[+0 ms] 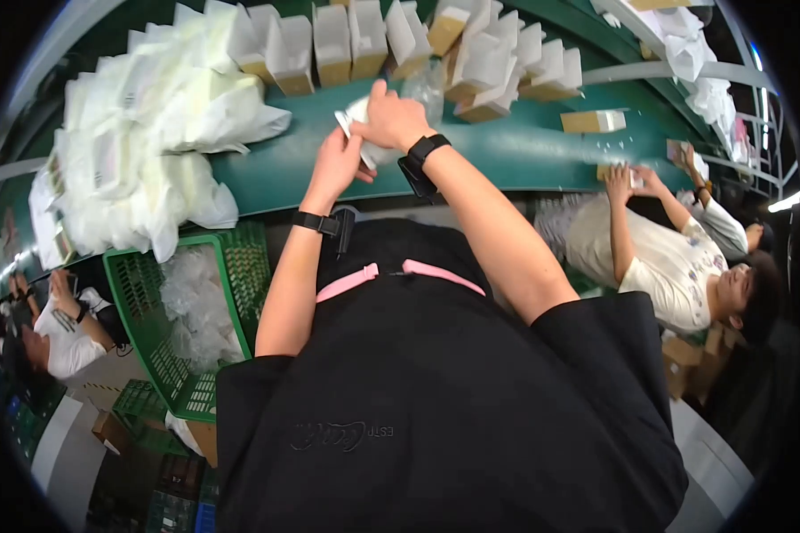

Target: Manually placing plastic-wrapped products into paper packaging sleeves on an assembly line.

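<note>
A: How far along is it?

B: Partway through one piece, I'd judge. The packet (pixel 358 110) sits between both hands, over the middle of the surface (pixel 267 169), and looks unfinished.

A: And the fingers?

B: The left hand (pixel 332 167) has its fingers curled round the near side, gripping. The right hand (pixel 393 117) grips from above, its tips partly hidden.

A: What looks done?

B: Probably the bags (pixel 151 115), heaped at the surface's left end and spilling over the near edge. The boxes (pixel 332 44) along the far edge stand open, so they seem left to do; I can't tell how many are filled.

A: Materials?

B: The packet is white, with one crisp, flat edge. The bags are thin, crinkled and milky, with yellowish tints showing through. The boxes are stiff card, pale flaps raised above brown lower parts. Glossy clear film (pixel 425 91) lies just beyond the right hand.

A: Anything else?

B: A carton (pixel 593 121) lies long and low toward the right end, white scraps beside it. Below the near edge, a slotted green plastic basket (pixel 142 293) holds crumpled clear wrap (pixel 197 306).
</note>
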{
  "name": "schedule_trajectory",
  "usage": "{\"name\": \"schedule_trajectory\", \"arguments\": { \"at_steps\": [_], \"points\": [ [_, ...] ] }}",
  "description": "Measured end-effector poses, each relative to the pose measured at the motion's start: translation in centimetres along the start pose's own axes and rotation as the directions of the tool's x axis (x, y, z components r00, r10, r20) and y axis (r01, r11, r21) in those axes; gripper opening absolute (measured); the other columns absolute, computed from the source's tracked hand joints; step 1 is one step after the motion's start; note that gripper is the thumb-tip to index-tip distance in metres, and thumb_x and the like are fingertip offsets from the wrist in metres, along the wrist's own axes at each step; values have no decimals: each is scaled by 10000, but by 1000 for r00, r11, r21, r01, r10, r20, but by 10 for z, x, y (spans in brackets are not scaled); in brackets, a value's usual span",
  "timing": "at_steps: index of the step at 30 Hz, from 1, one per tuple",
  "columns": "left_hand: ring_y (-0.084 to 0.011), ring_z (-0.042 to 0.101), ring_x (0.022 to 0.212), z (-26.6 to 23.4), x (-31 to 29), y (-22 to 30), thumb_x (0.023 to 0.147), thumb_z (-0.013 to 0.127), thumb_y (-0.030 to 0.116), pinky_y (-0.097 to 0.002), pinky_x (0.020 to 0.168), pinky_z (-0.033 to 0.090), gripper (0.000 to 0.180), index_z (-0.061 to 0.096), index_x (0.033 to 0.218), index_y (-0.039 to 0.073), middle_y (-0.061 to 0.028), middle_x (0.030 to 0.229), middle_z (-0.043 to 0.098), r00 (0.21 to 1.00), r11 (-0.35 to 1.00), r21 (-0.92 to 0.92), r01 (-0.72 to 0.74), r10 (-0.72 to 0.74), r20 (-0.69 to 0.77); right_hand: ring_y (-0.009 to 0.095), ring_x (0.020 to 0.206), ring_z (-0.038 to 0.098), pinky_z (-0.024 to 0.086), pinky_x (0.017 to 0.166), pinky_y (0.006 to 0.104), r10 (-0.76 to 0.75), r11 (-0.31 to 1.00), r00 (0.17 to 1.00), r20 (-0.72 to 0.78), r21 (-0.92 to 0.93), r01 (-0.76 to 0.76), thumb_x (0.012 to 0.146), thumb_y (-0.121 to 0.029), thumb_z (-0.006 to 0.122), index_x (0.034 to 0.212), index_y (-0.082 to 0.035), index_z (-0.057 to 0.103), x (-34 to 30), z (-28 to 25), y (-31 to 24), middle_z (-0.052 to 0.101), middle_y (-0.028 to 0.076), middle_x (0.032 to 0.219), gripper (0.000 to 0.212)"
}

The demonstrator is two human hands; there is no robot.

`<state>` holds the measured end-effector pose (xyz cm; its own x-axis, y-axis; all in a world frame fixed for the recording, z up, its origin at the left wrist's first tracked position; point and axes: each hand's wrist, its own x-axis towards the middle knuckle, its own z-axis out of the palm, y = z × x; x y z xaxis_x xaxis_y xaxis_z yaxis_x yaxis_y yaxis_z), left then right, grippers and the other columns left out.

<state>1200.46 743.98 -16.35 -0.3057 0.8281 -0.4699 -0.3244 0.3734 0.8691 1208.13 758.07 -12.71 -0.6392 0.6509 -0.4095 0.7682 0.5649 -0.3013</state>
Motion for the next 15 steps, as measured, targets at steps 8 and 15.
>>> {"name": "schedule_trajectory", "arguments": {
  "at_steps": [8,15],
  "points": [
    [-325,721,859,-6,18,-46,1043,434,177,-421,706,583,302,559,1224,-29,-235,1063,695,938,931,259,-259,306,-163,373,1074,685,571,888,464,39,996,963,-267,89,-15,738,-501,811,1284,-21,462,18,45,14,619,209,1227,807],
    [-194,626,654,-58,54,-83,973,547,229,-418,563,486,343,671,731,21,-102,691,692,875,422,852,-309,477,82,329,955,686,540,794,496,-239,950,839,-488,63,307,792,-298,692,950,-99,711,-57,72,-2,709,171,990,255]
  ]
}}
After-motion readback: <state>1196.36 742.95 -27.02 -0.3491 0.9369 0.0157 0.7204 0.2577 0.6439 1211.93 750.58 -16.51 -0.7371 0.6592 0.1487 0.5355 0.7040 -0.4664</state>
